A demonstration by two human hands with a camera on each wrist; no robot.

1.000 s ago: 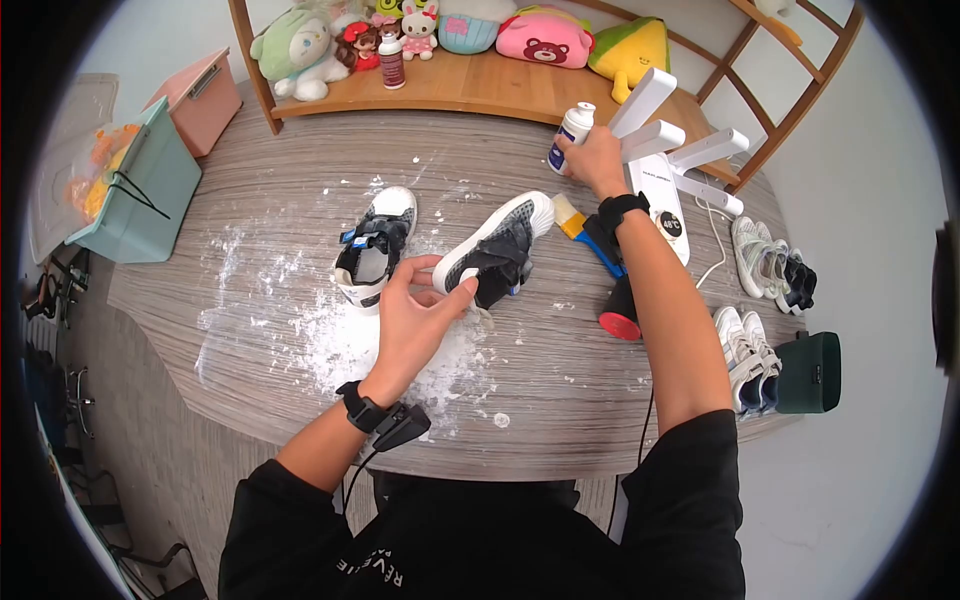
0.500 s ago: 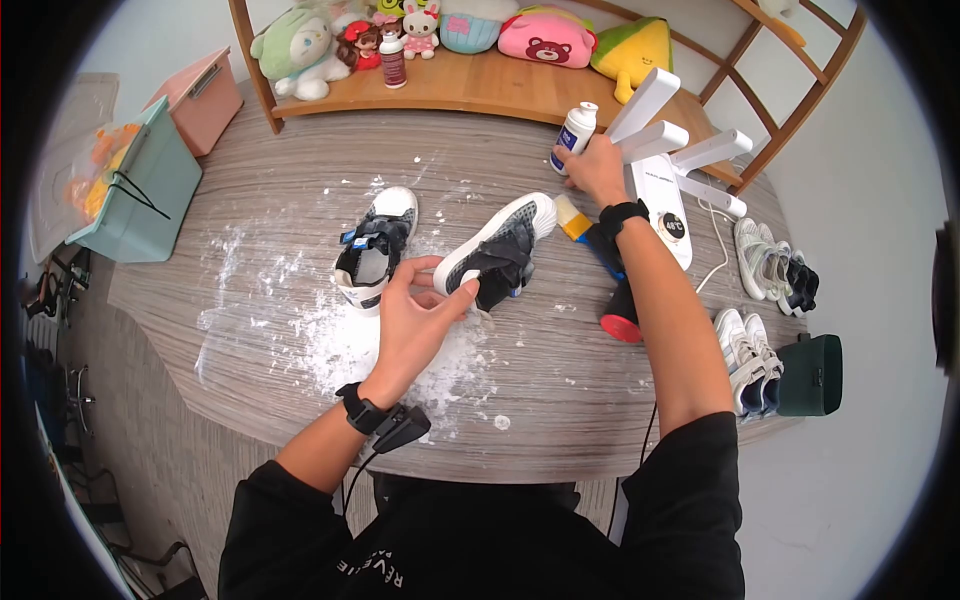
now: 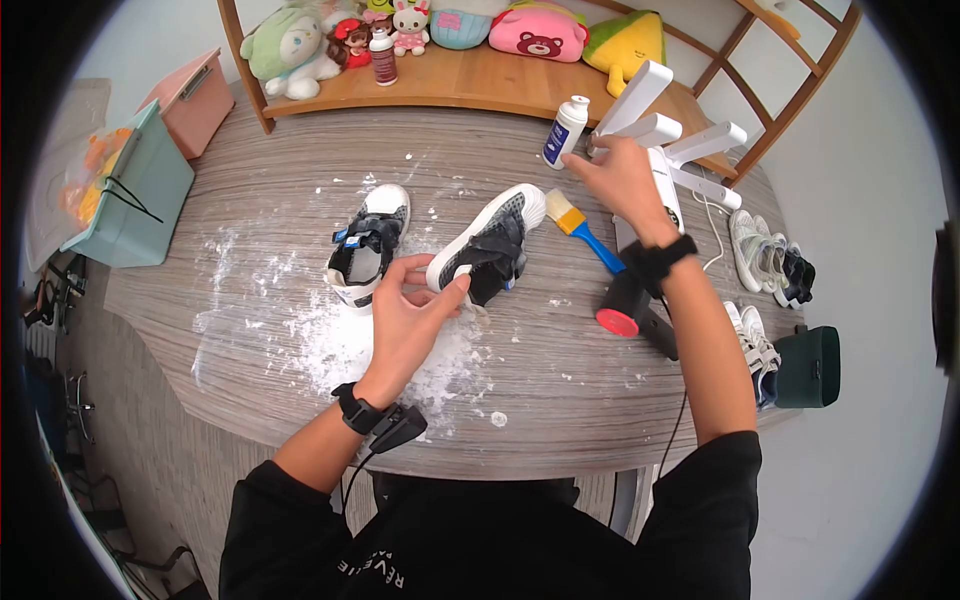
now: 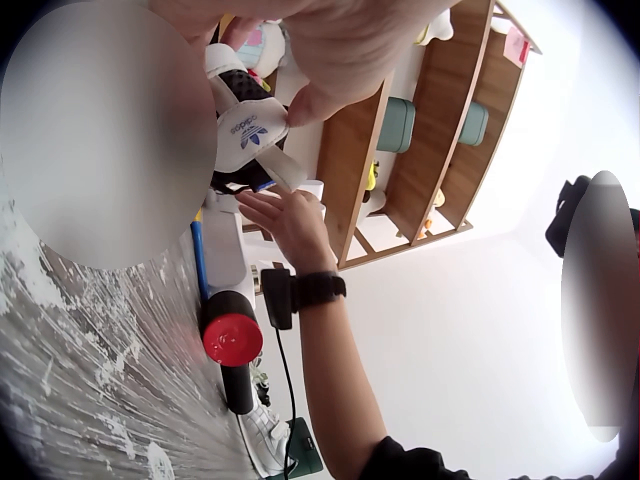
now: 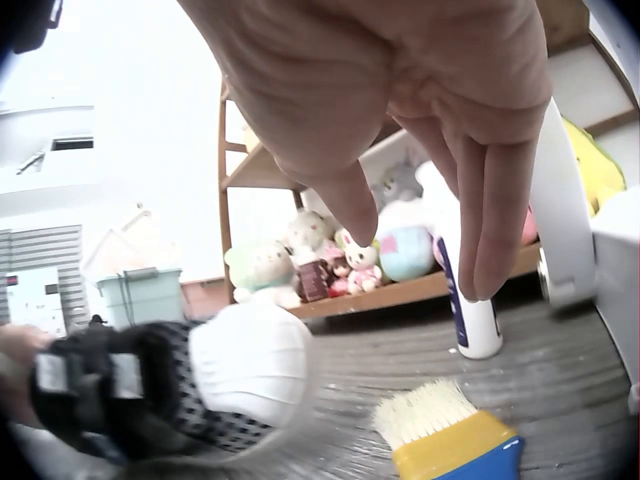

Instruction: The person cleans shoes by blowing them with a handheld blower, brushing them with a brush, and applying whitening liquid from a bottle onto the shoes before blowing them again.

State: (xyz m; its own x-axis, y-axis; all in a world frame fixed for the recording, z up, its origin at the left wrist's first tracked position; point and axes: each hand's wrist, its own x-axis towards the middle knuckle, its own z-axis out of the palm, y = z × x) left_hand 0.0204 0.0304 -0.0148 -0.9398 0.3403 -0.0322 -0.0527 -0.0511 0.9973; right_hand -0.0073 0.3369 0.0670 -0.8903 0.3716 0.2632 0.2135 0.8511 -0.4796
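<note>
Shoe [image 3: 497,245] of black mesh with white rubber sole is tilted over the white-streaked grey wood-grain tabletop [image 3: 560,400]; we see the left hand [image 3: 405,325] grip its heel. We judge it light, soft-uppered, best held at the stiffer heel. The right hand [image 3: 628,188], released, is near the white plastic bottle [image 3: 562,138].

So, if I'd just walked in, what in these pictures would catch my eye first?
Probably the white mess spattered over the wood-grain table, thickest near the left hand, which holds a black-and-white shoe tilted on its side, its mate standing beside it. Next, the colourful plush toys along the wooden shelf at the back, including a pink bear cushion.
</note>
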